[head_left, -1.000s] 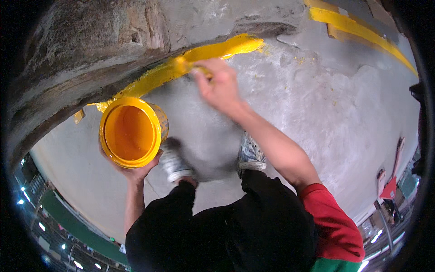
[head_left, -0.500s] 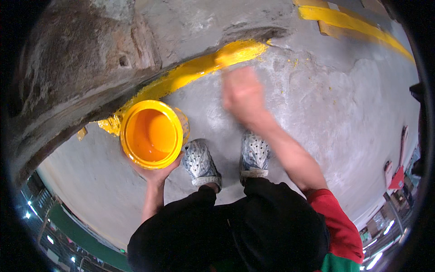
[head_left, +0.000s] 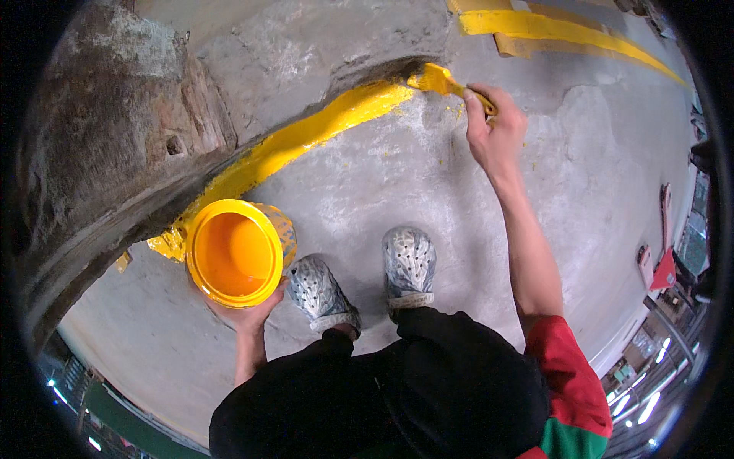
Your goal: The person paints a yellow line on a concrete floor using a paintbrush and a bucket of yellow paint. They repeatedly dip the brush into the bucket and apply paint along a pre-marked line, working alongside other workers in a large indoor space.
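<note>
Out went the right hand [head_left: 495,131] since the earlier frame, from a blur over the concrete floor [head_left: 428,183] up to the far end of the yellow painted stripe [head_left: 306,141]; its fingers were curled tight around the handle of a paintbrush [head_left: 442,81], whose paint-loaded bristles touched the stripe's end right under the curb edge [head_left: 367,73]; the forearm stretched long from a red and green sleeve [head_left: 569,390]. Down on the other side the yellow paint bucket [head_left: 233,251] had slid a little lower and nearer the feet; the left hand [head_left: 246,310] cupped it from beneath, fingers wrapped against its underside, the open mouth tilted toward the camera and showing orange-yellow paint inside; the bucket hung just beside the near end of the stripe. Two perforated grey clogs [head_left: 367,279] stood side by side on the floor between the arms, the left one just beside the bucket; another yellow line [head_left: 566,30] ran across the floor well beyond the brush.
</note>
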`<state>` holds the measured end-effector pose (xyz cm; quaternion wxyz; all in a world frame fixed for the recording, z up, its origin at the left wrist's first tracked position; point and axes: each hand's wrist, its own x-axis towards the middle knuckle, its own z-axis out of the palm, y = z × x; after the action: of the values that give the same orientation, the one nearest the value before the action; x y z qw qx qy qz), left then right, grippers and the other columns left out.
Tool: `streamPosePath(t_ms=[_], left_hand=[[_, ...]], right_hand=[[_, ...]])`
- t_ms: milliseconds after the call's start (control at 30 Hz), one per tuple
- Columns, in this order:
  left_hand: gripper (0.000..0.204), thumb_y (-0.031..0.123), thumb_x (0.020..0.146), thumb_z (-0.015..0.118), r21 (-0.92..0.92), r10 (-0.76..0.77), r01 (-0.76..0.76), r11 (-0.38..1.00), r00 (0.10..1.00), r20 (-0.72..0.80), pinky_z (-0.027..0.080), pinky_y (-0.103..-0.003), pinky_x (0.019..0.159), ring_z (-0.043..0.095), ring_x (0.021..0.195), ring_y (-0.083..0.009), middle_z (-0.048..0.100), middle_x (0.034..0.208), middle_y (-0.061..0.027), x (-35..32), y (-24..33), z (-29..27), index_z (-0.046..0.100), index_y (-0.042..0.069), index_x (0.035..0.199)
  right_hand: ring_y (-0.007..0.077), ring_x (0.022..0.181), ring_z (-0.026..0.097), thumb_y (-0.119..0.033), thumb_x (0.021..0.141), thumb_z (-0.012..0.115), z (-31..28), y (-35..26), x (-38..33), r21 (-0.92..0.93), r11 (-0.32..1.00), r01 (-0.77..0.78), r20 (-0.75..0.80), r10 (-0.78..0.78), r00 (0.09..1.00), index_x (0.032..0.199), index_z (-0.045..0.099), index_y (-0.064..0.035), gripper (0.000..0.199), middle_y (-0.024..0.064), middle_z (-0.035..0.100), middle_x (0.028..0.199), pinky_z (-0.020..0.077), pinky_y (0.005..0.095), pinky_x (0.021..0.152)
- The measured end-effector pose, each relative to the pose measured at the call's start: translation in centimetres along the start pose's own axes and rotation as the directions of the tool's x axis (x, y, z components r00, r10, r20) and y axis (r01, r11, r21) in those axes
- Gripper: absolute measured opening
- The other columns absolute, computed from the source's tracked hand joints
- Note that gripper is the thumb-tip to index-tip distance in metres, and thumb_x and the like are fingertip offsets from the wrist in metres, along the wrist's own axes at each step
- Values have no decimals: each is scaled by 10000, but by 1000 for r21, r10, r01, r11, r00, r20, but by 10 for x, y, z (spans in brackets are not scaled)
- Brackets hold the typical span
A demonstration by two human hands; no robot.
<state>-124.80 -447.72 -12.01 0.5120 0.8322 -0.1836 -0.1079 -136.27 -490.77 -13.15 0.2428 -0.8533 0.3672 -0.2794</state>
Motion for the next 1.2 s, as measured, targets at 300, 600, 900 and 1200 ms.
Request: streamPosePath(t_ms=[300,600,900,1200], left_hand=[[1324,336,547,973,-5,125,-125,992,988,93,295,-493,1183,375,1412,-318,294,1541,-168,20,20,21,119,95,1530],[1308,298,547,975,52,-9,17,998,991,-137,328,-465,1156,409,1379,-291,342,1507,-161,-14,-2,-8,136,57,1521],[965,-36,618,860,130,85,-16,991,835,-544,552,-406,946,620,1098,-245,552,1309,-148,-67,2,-79,357,3,1441],[1124,282,575,964,367,147,73,928,831,-537,413,-441,1091,527,1250,-265,478,1364,-139,-79,-18,-128,288,46,1442]], right_hand=[[346,839,688,-91,849,691,10,5,-1,55,997,-48,81,43,996,983,730,-16,159,188,712,930,546,408,760],[291,787,567,-41,822,668,83,-90,-72,-28,924,382,271,-361,892,1182,660,13,365,141,605,821,490,386,656],[359,850,622,-75,819,671,194,-233,-138,573,761,304,245,-513,823,1048,682,-22,235,159,657,875,535,438,695],[325,873,702,-106,905,676,124,-128,-87,300,941,153,307,-248,919,1059,712,-9,187,185,717,985,560,382,776]])
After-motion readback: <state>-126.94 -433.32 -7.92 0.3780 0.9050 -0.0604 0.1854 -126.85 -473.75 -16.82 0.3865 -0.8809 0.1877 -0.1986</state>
